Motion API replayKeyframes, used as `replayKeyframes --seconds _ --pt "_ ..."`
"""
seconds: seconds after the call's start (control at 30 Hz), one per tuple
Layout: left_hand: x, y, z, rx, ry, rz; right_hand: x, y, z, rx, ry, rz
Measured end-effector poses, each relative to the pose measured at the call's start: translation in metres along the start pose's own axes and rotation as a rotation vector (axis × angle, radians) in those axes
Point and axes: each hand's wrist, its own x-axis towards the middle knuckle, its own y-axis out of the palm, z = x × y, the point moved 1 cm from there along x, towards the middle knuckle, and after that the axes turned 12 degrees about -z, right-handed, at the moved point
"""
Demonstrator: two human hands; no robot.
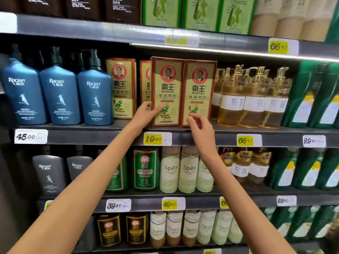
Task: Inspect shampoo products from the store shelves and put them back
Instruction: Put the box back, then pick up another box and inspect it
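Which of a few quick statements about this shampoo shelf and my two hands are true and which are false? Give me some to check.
1. The left hand grips the left edge of a BAWANG box. True.
2. The right hand is wrapped around a blue Raclen bottle. False: it hovers with fingers loosely curled in front of the second BAWANG box, holding nothing.
3. The yellow price tag below the boxes reads 19.90. True.
4. The Spes bottles stand on the shelf above the boxes. False: they are one shelf below.
5. Golden pump bottles stand to the right of the boxes. True.
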Motion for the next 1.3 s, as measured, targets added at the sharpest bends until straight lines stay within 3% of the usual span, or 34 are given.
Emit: replayKeyframes --seconds 0.2,0.27,0.4,0.53,0.6,0.77,0.83,0.93,1.03,1.17,1.3 --pt "-0.031 -0.004 -0.005 -0.030 0.195 -0.215 -0.011 -0.003 0.006 -0.100 -0.168 -0.024" --pt "-0.045 -0.009 -0.009 -0.046 0.188 -0.266 -0.015 0.001 0.010 -0.101 -0.189 -0.007" --pt "-0.083 -0.031 -0.020 -0.180 0.170 -0.307 -0.018 0.010 0.015 0.055 0.025 0.173" --pt "-0.138 -0.042 -0.025 -0.267 0.080 -0.207 -0.033 0.014 0.019 0.483 0.309 0.527" --pt "-0.166 -0.043 -0.016 -0.251 0.014 -0.169 -0.051 0.011 0.010 0.566 0.386 0.586" --pt "-0.212 -0.039 0.016 -0.180 -0.064 -0.120 -0.096 -0.002 -0.023 0.624 0.566 0.489" --pt "-0.220 -0.032 0.022 -0.166 -0.107 -0.123 -0.104 -0.007 -0.030 0.618 0.551 0.442" --pt "-0.244 -0.025 0.028 0.123 0.112 -0.289 -0.112 -0.013 -0.036 0.494 0.465 0.340" --pt "-0.263 -0.009 0.030 0.138 0.129 -0.151 -0.120 -0.022 -0.036 0.314 0.383 0.242" --pt "-0.258 0.003 0.034 0.033 -0.041 -0.028 -0.136 -0.032 -0.031 0.494 0.518 0.316" --pt "-0.255 0.002 0.043 0.018 -0.095 -0.193 -0.150 -0.042 -0.034 0.495 0.506 0.401"
